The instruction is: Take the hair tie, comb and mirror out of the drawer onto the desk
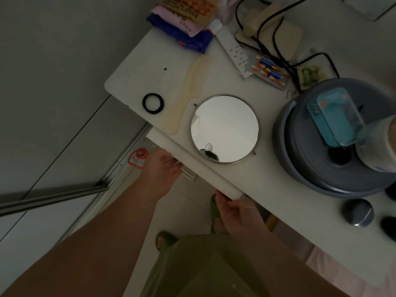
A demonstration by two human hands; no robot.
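Along the white desk's (132, 67) front edge: black ring-shaped hair tie (153, 103) nearest the left corner, then cream plastic comb (183, 97), then round metal-rimmed mirror (225, 128) overhanging that edge. Below it, white drawer front (192, 162). Left hand (161, 169) curled around its metal handle; right hand (237, 213) loosely cupped, holding nothing, fingertips at the drawer's right end.

One view only, head-mounted, aimed steeply down and slightly forward. The white desk (137, 61) is seen from above, its near edge running diagonally from upper left to lower right. The frame is rotated, so the floor fills the left side. Both forearms enter from the bottom edge at close range. Wide-angle bending is noted toward the corners.
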